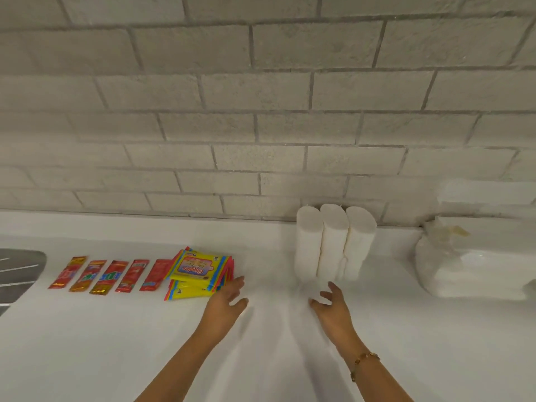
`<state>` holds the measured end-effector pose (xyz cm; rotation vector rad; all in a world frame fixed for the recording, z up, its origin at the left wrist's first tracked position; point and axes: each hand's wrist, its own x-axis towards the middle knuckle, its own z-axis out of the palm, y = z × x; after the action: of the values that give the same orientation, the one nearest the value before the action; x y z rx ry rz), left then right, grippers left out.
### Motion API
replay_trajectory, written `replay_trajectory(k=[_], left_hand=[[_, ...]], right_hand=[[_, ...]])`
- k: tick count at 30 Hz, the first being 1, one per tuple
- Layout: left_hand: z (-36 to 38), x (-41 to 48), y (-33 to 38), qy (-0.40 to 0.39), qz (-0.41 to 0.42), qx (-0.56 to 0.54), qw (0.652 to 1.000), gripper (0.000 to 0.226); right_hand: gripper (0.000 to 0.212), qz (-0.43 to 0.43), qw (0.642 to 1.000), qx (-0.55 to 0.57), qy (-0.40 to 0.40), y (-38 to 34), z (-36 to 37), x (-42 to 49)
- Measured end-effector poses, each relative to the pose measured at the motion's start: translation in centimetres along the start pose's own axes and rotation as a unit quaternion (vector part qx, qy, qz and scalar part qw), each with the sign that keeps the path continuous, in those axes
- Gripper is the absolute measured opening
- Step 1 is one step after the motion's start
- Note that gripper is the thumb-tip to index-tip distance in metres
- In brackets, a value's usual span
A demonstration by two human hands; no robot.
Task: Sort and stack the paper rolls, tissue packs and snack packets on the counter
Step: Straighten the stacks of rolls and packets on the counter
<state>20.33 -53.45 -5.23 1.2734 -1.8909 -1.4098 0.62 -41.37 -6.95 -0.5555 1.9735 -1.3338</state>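
Three rolls (pixel 333 242) — just beyond right hand (pixel 333 310)

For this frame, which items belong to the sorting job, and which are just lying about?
Job: paper rolls; yellow snack packets; red sachets; wrapped tissue pack.
Lying about: metal sink; brick wall; bracelet.

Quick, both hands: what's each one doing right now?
Left hand: open, holding nothing, beside the yellow packets.
Right hand: open, holding nothing, near the paper rolls.

Matt white worktop (pixel 116 329); rough, matt brick wall (pixel 261 97); glossy foil snack packets (pixel 100 275); soft matt paper rolls (pixel 333 242); shiny clear plastic-wrapped tissue packs (pixel 464 271).
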Motion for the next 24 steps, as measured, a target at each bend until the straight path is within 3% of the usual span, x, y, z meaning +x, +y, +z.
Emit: replay_trajectory(k=[7,11,15,18,21,24], left_hand=[[-11.3,-1.8,-4.6,0.024,-0.014,0.013,1.0,0.04],[-16.9,-0.2,-6.6,0.026,-0.034,0.055,0.998,0.055],[-19.3,1.2,-7.7,-0.035,-0.095,0.072,0.992,0.078],[-19.5,2.2,-7.2,-0.059,-0.073,0.113,0.989,0.087],[-19.2,3.3,-5.4,-0.082,-0.034,0.168,0.982,0.081],[-18.5,5.0,-5.1,-0.09,-0.062,0.209,0.972,0.11]], right_hand=[[0.067,0.01,0.997,-0.048,-0.063,-1.4,10.1,-3.1],[0.081,0.023,0.991,-0.092,-0.093,-3.1,15.8,-4.4],[0.093,0.003,0.981,-0.177,-0.086,-5.0,19.4,-4.4],[0.083,-0.013,0.964,-0.256,-0.076,-6.9,20.8,-3.9],[0.066,-0.025,0.946,-0.315,-0.07,-8.1,22.1,-3.2],[0.063,-0.021,0.925,-0.373,-0.064,-8.7,22.6,-2.2]])
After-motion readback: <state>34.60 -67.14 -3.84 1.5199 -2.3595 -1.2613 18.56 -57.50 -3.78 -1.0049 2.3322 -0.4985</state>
